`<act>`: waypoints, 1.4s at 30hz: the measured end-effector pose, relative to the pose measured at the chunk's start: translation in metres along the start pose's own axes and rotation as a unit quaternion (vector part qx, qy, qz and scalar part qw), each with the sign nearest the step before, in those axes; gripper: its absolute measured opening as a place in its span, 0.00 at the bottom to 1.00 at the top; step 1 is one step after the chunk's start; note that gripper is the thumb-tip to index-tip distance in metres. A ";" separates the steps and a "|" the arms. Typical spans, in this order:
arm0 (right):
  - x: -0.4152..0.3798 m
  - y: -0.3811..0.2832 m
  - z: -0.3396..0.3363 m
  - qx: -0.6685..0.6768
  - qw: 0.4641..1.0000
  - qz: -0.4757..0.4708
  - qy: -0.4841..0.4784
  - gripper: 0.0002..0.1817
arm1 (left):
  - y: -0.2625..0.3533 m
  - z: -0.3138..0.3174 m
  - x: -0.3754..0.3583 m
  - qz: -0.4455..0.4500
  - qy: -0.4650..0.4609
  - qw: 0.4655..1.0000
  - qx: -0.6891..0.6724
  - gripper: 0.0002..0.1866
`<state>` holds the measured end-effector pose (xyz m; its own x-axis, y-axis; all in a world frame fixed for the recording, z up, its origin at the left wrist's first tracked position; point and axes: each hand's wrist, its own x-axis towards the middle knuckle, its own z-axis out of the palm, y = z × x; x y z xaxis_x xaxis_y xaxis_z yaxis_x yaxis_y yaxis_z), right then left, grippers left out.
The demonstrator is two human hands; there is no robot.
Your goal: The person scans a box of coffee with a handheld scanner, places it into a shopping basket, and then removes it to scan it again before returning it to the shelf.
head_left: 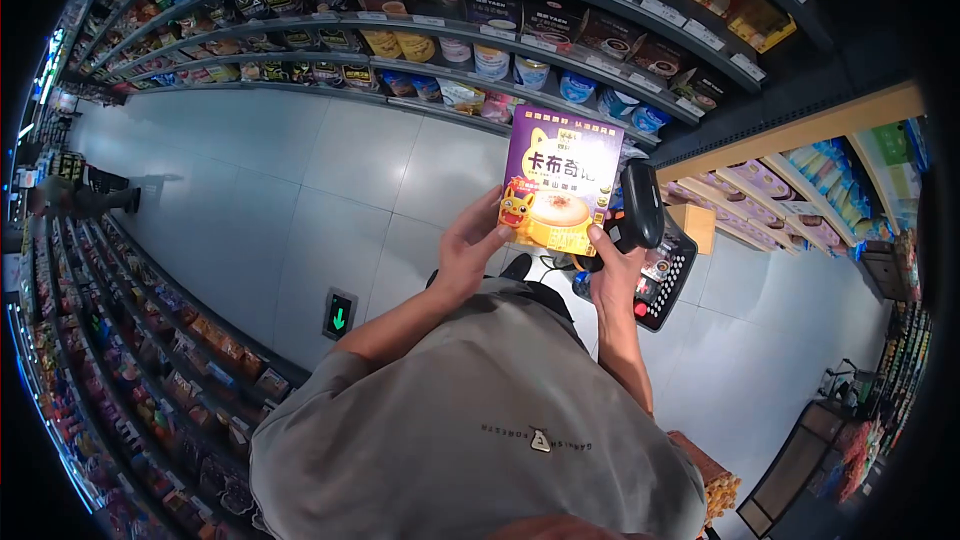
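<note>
Between my two hands is a purple and white coffee box (570, 172), its front with a cup and a yellow cartoon figure turned up toward me. My left hand (470, 248) grips its lower left side, thumb on the front. My right hand (616, 265) holds the lower right corner, thumb also on the front. The fingers behind the box are hidden. Close beyond my right hand is a black handheld scanner (643, 205). A black shopping basket (672, 275) with a few items in it stands below the scanner, partly covered by my right hand.
Ahead runs a shelf of boxed coffee (555, 25) and several tubs (491, 62). At right is a wooden-edged shelf (790, 150) with a cardboard box (692, 227) near it. Snack shelves (150, 360) line the left. A green arrow sign (340, 315) lies in the floor; a person (90, 195) stands far left.
</note>
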<state>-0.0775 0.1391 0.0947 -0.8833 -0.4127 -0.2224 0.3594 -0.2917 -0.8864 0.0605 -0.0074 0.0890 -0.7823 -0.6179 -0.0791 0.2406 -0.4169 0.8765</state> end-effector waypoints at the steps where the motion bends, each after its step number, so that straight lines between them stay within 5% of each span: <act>1: 0.004 -0.002 0.002 0.002 1.000 -0.002 -0.001 0.23 | 0.002 0.001 0.003 -0.002 0.005 1.000 0.002 0.29; 13: 0.048 0.006 0.014 -0.014 1.000 0.006 -0.023 0.29 | -0.008 -0.013 0.047 -0.014 0.016 1.000 0.012 0.31; 25: 0.088 0.043 0.094 -0.011 0.999 -0.043 0.027 0.39 | 0.036 -0.079 0.145 -0.048 -0.088 0.995 0.031 0.31; 42: 0.131 0.064 0.190 -0.015 0.994 -0.072 0.084 0.41 | 0.082 -0.143 0.241 -0.067 -0.187 0.978 0.062 0.29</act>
<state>-0.1132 -0.0975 0.0856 -0.9636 -0.2182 -0.1544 0.2184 -0.3098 -0.9254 -0.0263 -0.2860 0.0734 -0.9628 -0.2673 -0.0387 0.0681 -0.3788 0.9230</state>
